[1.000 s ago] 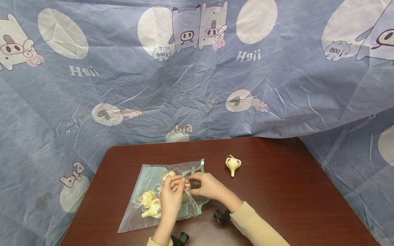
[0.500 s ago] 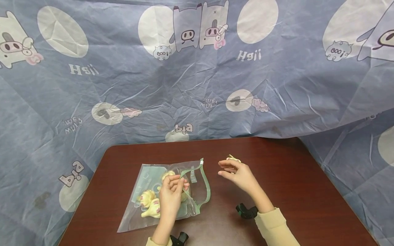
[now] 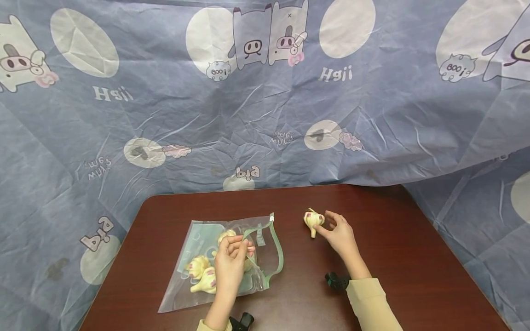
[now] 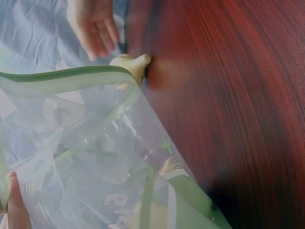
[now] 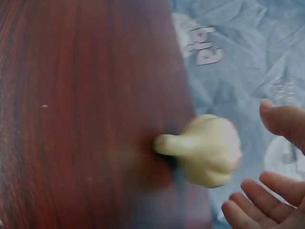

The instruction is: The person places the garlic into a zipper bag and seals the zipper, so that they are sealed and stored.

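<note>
My left hand (image 3: pixel 230 263) pinches the green-edged mouth of a clear zip bag (image 3: pixel 173 296), which lies on the table with its opening to the right. Several garlic bulbs (image 3: pixel 198 266) show through the plastic, partly hidden by that hand. A loose garlic bulb (image 3: pixel 313 219) lies on the table right of the bag. My right hand (image 3: pixel 342 236) is at its right side, thumb and fingers spread. In the right wrist view, a gap shows between the bulb (image 5: pixel 209 150) and the fingers (image 5: pixel 267 202). The left wrist view has the bag's mouth (image 4: pixel 71 74) held apart.
The dark red wooden table (image 3: pixel 397 257) has its back edge near a hanging blue printed cloth (image 3: pixel 265 105). Black wrist devices (image 3: pixel 336 281) sit at both wrists, close above the tabletop.
My right hand has left the bag's mouth and moved right to the loose garlic bulb. The left hand stays at the bag, whose mouth now shows as a wide loop.
</note>
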A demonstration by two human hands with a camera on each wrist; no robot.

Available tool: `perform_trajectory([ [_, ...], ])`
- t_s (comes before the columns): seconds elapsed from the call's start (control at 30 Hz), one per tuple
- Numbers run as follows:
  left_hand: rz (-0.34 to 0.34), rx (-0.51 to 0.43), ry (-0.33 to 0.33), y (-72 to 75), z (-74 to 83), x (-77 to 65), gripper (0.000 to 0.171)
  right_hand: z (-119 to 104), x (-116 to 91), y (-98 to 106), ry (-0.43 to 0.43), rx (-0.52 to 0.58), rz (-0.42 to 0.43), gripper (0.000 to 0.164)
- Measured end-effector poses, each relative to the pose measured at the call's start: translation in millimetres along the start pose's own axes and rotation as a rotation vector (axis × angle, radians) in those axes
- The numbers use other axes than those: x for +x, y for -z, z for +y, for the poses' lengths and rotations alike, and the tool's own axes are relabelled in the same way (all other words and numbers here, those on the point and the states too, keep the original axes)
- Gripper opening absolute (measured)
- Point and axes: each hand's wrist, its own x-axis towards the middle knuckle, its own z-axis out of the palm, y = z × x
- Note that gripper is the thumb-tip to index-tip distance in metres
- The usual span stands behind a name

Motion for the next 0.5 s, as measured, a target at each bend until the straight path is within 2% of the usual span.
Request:
perform_trajectory([
  [0.13,-0.005,-0.008,0.005,0.1,-0.2,0.2,0.021,8,12,-13,-0.032,-0.069,-0.015,0.087],
  [0.27,-0.005,-0.015,0.003,-0.2,-1.5,0.2,0.021,10,21,-26,-0.075,-0.08,-0.029,0.101],
  [0.5,-0.003,-0.011,0.003,-1.1,-2.1,0.3,0.021,15,31,-43,-0.085,-0.091,-0.011,0.103],
])
